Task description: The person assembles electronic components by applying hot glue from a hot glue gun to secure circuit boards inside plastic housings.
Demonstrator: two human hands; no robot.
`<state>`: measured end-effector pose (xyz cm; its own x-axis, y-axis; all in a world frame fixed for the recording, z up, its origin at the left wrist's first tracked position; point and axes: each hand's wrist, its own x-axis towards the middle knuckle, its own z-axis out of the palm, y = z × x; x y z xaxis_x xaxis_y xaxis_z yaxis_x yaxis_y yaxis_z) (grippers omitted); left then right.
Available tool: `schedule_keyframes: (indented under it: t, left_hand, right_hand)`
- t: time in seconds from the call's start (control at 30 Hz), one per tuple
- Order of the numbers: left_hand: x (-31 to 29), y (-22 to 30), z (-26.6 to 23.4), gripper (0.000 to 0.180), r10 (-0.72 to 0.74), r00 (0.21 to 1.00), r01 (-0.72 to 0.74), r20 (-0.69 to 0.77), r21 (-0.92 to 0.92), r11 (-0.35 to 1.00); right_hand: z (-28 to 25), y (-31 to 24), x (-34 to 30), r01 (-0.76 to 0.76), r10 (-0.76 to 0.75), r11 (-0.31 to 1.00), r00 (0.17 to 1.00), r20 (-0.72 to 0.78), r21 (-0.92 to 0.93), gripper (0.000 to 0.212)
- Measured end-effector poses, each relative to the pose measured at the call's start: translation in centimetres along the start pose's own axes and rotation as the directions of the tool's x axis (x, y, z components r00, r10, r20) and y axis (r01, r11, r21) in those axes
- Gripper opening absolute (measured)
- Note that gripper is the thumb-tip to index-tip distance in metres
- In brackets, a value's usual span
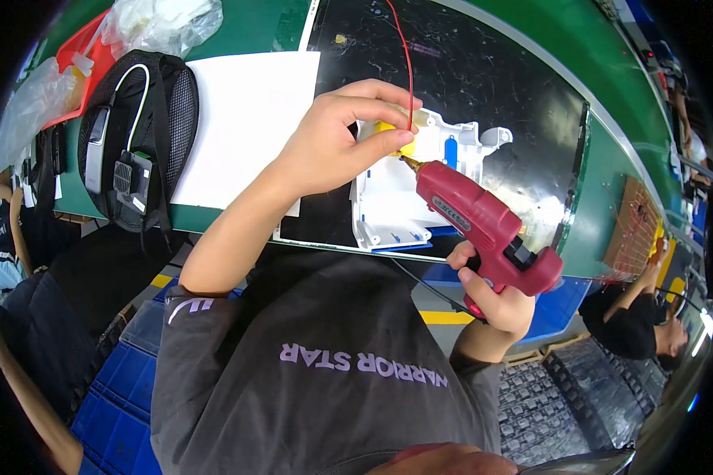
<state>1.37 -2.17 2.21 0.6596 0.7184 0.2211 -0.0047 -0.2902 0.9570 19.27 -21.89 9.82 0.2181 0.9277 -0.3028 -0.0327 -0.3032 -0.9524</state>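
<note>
My left hand (325, 146) pinches the lower end of a thin red wire (409, 71) between thumb and fingers. The wire runs up from there toward the far edge. Just beneath the fingertips, a yellow part (408, 148) sits in a white plastic housing (384, 207), which lies open on the black mat and has a blue piece (451, 152) inside. My right hand (499, 305) is wrapped round the handle of a dark red hot glue gun (471, 210). Its brass nozzle points at the yellow part, close beside my left thumb; contact cannot be made out.
Under the housing is a scuffed black mat (356, 63) on a green table. Left of it lie a white sheet (242, 119), a black mesh bag (178, 119) with a device and a red bin (99, 63) with plastic bags. A brown board (632, 226) lies right. Other people work on both sides.
</note>
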Motion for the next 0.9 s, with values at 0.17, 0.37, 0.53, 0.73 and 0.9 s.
schedule_keyframes:
  t: [0.17,0.37,0.53,0.73,0.9]
  left_hand:
    - [-0.1,0.2,0.0,0.011,-0.014,1.000,0.014,-0.004,0.011,1.000]
    - [0.0,0.0,0.1,0.012,0.018,1.000,-0.018,-0.006,0.032,0.999]
    - [-0.1,0.0,0.1,0.011,0.019,1.000,-0.019,-0.013,0.025,1.000]
    - [-0.1,0.3,0.2,0.011,0.015,1.000,-0.014,-0.011,0.017,1.000]
    - [-0.2,0.3,0.1,0.011,0.020,1.000,-0.020,-0.008,0.018,1.000]
  right_hand:
    - [0.7,0.0,-0.4,-0.023,0.023,1.000,0.999,-0.041,0.008,0.021]
    - [1.2,0.0,-0.4,0.030,-0.031,1.000,0.998,-0.063,-0.006,0.020]
    - [1.3,-0.1,-0.2,0.048,-0.049,0.999,0.998,-0.038,-0.023,0.019]
    - [1.2,0.1,-0.3,0.073,-0.079,0.992,0.995,-0.056,-0.107,0.019]
    - [1.3,0.2,-0.3,0.043,-0.055,0.990,0.995,-0.088,-0.131,0.018]
